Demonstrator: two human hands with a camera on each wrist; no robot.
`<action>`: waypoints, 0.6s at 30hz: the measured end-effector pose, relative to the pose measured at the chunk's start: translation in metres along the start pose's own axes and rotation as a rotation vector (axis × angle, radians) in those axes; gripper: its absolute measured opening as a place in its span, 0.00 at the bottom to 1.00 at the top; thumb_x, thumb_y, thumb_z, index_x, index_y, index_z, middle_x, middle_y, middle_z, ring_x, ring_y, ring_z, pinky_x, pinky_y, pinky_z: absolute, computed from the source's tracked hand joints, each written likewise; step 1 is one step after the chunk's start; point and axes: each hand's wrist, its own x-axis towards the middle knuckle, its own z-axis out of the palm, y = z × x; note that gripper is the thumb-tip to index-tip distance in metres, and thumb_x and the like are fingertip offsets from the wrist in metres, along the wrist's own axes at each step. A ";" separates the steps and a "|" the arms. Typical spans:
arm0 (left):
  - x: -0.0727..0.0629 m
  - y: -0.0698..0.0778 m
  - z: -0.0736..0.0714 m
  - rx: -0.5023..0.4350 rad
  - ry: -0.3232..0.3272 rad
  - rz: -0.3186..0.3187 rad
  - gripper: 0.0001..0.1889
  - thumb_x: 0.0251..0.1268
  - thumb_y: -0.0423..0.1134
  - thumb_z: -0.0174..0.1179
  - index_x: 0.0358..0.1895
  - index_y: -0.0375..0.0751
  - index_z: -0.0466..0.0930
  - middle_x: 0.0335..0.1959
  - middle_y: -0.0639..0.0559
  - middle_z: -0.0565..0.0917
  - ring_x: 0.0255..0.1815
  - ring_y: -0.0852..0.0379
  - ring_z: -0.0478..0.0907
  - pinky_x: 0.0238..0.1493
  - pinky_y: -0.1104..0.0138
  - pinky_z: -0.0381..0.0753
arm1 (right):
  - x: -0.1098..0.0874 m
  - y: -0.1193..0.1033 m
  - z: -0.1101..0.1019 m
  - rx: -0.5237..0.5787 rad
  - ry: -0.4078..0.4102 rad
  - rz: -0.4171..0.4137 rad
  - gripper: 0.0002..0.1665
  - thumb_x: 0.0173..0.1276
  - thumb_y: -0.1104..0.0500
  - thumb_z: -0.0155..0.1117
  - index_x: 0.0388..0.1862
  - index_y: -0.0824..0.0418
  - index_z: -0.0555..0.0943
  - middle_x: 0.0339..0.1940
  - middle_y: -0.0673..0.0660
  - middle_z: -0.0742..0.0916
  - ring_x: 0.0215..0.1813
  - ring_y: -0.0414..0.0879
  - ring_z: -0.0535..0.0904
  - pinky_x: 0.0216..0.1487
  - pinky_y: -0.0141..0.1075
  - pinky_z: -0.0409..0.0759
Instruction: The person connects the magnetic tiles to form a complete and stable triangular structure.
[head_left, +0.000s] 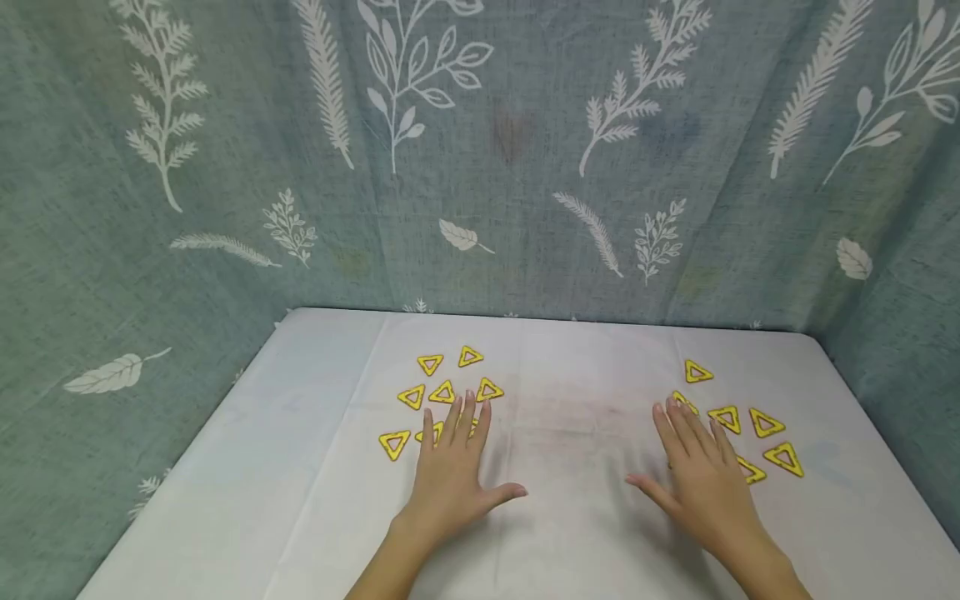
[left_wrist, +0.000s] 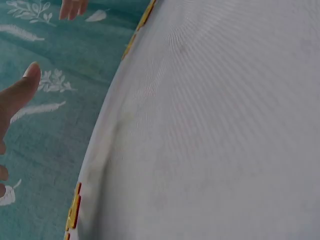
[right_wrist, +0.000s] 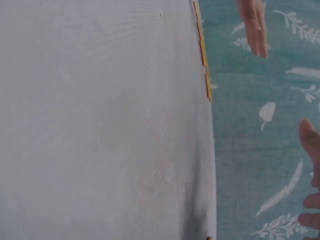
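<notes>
Backdrop (head_left: 465, 200): grey-green cloth, white leaf and fern prints, wraps behind and to both sides. White-covered table (head_left: 570, 367) in front of it, a few faint creases and shadows under the hands.

Hands next, well apart, palms down. Left hand (head_left: 453, 475): fingers straight and slightly spread, thumb out toward the middle, nothing held. Right hand (head_left: 701, 475): same pose, fingers closer together, nothing held. Wrist views show both clear of the tabletop.

Smallest: yellow triangular rings, lying on the table in two groups. Left group (head_left: 438, 392): eight visible, beyond and around the left fingers in the head view, two partly hidden by them. Right group (head_left: 736, 421): six visible, beyond and outboard of the right hand, two partly covered. Can't tell if more sit underneath.
</notes>
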 end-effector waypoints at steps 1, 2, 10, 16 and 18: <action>-0.001 -0.001 0.000 -0.022 0.003 -0.002 0.60 0.42 0.78 0.54 0.74 0.40 0.52 0.75 0.42 0.50 0.77 0.48 0.44 0.70 0.43 0.39 | -0.001 0.002 0.001 0.026 0.031 -0.017 0.55 0.58 0.25 0.51 0.69 0.66 0.65 0.67 0.66 0.71 0.70 0.58 0.62 0.74 0.47 0.41; -0.001 -0.003 0.000 -0.042 0.010 -0.001 0.60 0.42 0.77 0.55 0.74 0.39 0.51 0.76 0.41 0.50 0.77 0.47 0.44 0.71 0.44 0.40 | -0.001 0.003 0.002 0.053 0.064 -0.034 0.54 0.60 0.25 0.48 0.68 0.66 0.66 0.66 0.66 0.72 0.71 0.56 0.63 0.75 0.44 0.42; -0.005 -0.009 0.003 -0.290 0.132 0.027 0.64 0.39 0.66 0.69 0.73 0.31 0.45 0.75 0.41 0.50 0.75 0.46 0.51 0.71 0.48 0.47 | -0.008 0.011 0.007 0.300 0.209 -0.020 0.50 0.59 0.28 0.50 0.69 0.61 0.66 0.61 0.66 0.77 0.61 0.60 0.72 0.70 0.26 0.49; -0.004 -0.011 0.010 -0.460 0.261 0.049 0.61 0.36 0.54 0.75 0.72 0.29 0.49 0.74 0.40 0.54 0.73 0.44 0.55 0.72 0.53 0.44 | -0.012 0.020 0.013 0.404 0.262 0.014 0.49 0.57 0.29 0.53 0.66 0.64 0.70 0.56 0.68 0.79 0.57 0.57 0.72 0.65 0.19 0.52; -0.004 -0.012 0.013 -0.488 0.287 0.039 0.60 0.36 0.51 0.76 0.72 0.29 0.51 0.73 0.40 0.56 0.73 0.43 0.56 0.72 0.53 0.45 | -0.014 0.023 0.015 0.423 0.279 0.017 0.48 0.55 0.32 0.61 0.64 0.65 0.72 0.54 0.68 0.80 0.57 0.52 0.71 0.63 0.19 0.53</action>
